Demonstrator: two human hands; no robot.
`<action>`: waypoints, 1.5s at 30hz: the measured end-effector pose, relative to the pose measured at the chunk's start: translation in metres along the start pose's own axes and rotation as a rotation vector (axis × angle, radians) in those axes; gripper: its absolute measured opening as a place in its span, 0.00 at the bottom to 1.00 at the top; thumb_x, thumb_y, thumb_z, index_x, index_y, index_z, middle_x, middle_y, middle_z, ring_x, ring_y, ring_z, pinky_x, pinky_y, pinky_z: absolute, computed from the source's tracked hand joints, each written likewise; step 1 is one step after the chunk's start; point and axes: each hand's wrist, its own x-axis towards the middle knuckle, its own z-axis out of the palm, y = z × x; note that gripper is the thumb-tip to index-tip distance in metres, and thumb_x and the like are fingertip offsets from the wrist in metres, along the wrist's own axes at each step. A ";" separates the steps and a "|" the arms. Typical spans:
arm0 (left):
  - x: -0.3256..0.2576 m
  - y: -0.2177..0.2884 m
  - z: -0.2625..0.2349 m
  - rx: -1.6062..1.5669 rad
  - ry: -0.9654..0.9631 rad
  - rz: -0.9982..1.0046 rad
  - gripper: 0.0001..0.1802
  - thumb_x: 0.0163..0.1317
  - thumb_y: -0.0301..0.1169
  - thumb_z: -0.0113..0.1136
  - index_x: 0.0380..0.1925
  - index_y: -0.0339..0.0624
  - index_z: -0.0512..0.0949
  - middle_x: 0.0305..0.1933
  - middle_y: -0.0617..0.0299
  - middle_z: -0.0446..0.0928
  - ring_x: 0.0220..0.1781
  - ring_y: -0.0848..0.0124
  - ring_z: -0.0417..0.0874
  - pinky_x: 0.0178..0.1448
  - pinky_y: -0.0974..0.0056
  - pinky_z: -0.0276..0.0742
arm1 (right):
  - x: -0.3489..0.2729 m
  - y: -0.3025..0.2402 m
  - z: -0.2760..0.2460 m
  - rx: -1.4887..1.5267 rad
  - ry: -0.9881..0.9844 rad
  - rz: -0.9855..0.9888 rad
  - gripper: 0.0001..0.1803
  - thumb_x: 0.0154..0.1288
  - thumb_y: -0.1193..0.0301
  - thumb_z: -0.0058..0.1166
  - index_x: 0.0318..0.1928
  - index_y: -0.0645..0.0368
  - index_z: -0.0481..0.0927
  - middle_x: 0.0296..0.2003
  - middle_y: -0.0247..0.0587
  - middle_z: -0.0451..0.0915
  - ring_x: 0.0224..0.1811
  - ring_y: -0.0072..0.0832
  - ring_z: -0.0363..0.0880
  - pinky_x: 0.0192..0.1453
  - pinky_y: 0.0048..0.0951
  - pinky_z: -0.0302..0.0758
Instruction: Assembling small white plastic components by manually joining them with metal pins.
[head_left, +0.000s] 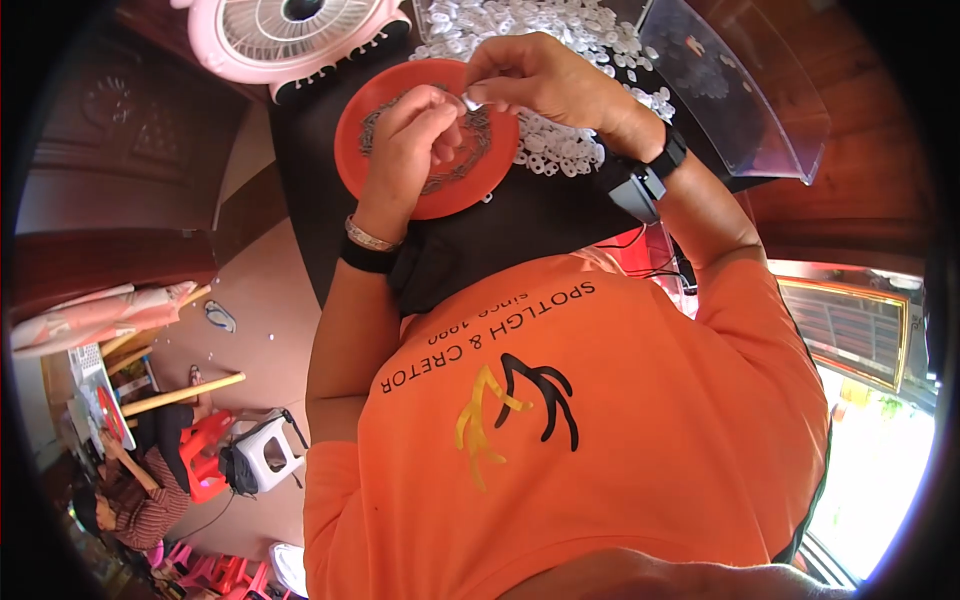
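Above a round orange-red plate [348, 150], my two hands meet at the fingertips. My right hand [540, 85] pinches a small white plastic piece [471, 102]. Close against it, the fingers of my left hand [408, 140] are also pinched together; whatever lies in them is too small to make out. Many thin grey metal pieces [482, 135], like small nails or screws, lie around inside the plate. A heap of small white plastic pieces [560, 145], some with holes, spreads beside and behind the plate.
A pink fan [225, 40] stands at the back left of the black table [520, 225]. At the right rises a clear plastic bin [740, 90]. On the floor to the left are a white stool [268, 455] and a red stool [205, 460], with another person [145, 500] sitting nearby.
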 end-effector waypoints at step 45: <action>0.000 0.006 -0.016 -0.120 0.349 0.092 0.06 0.57 0.28 0.54 0.25 0.37 0.76 0.19 0.65 0.72 0.18 0.79 0.69 0.22 0.74 0.62 | 0.019 0.036 0.036 -0.817 -0.059 -0.299 0.05 0.55 0.73 0.53 0.33 0.59 0.76 0.32 0.42 0.78 0.37 0.41 0.78 0.41 0.38 0.75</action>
